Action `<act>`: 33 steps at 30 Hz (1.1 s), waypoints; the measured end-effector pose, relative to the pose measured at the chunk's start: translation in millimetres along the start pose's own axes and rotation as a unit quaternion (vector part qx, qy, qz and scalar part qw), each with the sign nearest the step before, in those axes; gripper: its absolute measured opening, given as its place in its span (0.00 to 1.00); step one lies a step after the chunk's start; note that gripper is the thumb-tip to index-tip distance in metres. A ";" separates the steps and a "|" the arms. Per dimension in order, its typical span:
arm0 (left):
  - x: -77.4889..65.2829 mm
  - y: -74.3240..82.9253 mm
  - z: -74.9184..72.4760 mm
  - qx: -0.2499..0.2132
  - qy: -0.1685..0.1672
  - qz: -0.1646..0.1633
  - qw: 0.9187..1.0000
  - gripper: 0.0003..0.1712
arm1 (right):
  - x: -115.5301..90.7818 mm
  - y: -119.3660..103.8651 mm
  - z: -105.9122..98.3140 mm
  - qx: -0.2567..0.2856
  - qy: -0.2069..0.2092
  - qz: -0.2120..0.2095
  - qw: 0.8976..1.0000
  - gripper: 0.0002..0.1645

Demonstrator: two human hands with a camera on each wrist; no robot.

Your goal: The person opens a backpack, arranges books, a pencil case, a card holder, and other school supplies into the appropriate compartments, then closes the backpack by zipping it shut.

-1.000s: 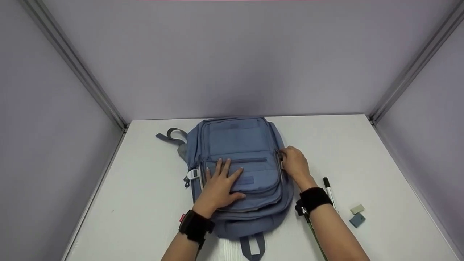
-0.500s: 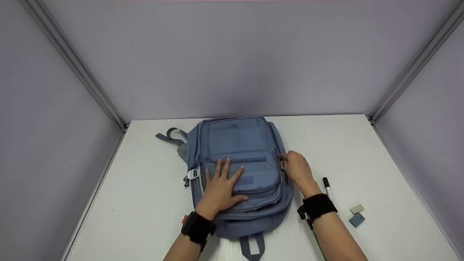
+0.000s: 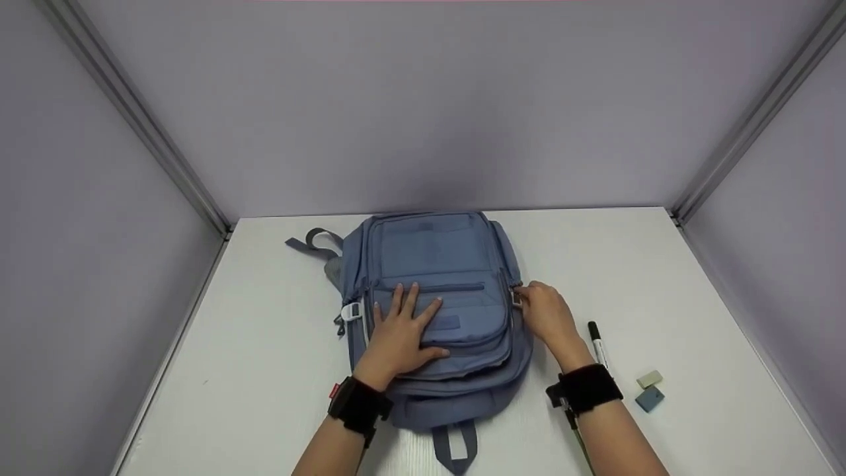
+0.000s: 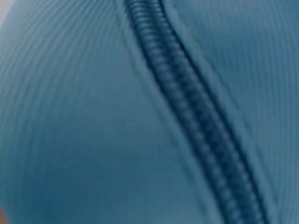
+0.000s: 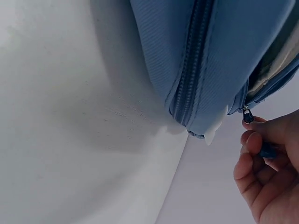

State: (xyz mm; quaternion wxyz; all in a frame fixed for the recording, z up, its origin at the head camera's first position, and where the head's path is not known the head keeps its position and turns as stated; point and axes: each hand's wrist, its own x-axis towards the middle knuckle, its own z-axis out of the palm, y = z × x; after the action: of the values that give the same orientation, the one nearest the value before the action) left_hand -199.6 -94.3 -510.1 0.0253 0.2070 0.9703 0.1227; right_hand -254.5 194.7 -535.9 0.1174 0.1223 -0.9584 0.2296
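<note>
A blue backpack [image 3: 433, 254] lies on the white table with its front pockets up and its top loop toward me. My left hand [image 3: 398, 340] rests on its lower front pocket, fingers straight and spread. At the bag's right side, my right hand [image 3: 547, 314] pinches a zipper pull [image 5: 247, 115] between thumb and curled finger. Beside that pull the zipper is parted, and a pale lining edge [image 5: 276, 70] shows. In the left wrist view, a closed zipper [image 4: 187, 107] runs across the blue fabric close to the camera.
A black-capped marker [image 3: 597, 340] lies right of the backpack, partly behind my right wrist. Farther right are a pale small block [image 3: 650, 379] and a blue-grey one [image 3: 650, 398]. A strap [image 3: 317, 243] sticks out at the left. Grey panels enclose the table [image 3: 264, 370].
My right hand has moved a little toward me along the bag's right side, keeping its pinch on the zipper pull. The left hand has stayed nearly still on the front pocket.
</note>
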 end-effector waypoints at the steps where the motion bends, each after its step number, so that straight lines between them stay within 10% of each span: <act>1: 1.0 -0.8 -0.5 -0.001 -0.001 0.000 1.000 0.52 | 0.1 -0.2 0.0 0.000 -0.004 0.003 1.000 0.10; 33: 4.5 -4.1 7.5 -0.008 0.011 -0.013 1.000 0.52 | -42.5 -11.3 -13.1 0.015 -0.020 -0.017 1.000 0.09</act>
State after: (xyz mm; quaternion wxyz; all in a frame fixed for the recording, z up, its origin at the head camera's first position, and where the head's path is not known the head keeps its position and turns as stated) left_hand -204.5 -94.5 -518.4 0.0179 0.1925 0.9721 0.1327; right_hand -209.0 198.7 -531.8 0.1007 0.1443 -0.9549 0.2392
